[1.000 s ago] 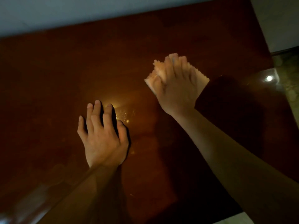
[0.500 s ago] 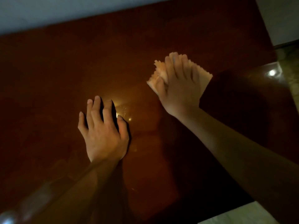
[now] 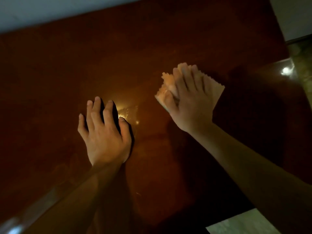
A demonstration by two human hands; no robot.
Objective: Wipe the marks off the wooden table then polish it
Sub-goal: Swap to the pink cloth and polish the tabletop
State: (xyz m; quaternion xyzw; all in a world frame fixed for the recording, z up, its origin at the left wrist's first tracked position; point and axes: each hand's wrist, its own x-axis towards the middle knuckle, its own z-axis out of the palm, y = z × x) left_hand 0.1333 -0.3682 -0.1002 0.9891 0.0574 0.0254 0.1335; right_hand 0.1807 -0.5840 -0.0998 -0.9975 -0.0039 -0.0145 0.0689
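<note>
The dark red-brown wooden table [image 3: 152, 39] fills the head view, glossy, with a bright glare spot and faint smears near its middle. My left hand [image 3: 104, 134] lies flat on the wood left of centre, fingers straight and slightly spread. To the right, my right hand [image 3: 189, 100] presses a folded pale orange cloth [image 3: 217, 89] with a zigzag edge down on the table, fingers laid straight over it. Most of the cloth is hidden under the hand; its corners stick out at the left and right.
A pale wall [image 3: 50, 10] runs along the table's far edge. The table's right edge meets a lower glossy surface with a light reflection [image 3: 285, 70] and a tiled floor [image 3: 303, 53]. Pale floor [image 3: 243, 223] shows past the near right corner.
My right hand has slid the cloth slightly back toward me and a little to the right. My left hand has stayed flat in the same spot.
</note>
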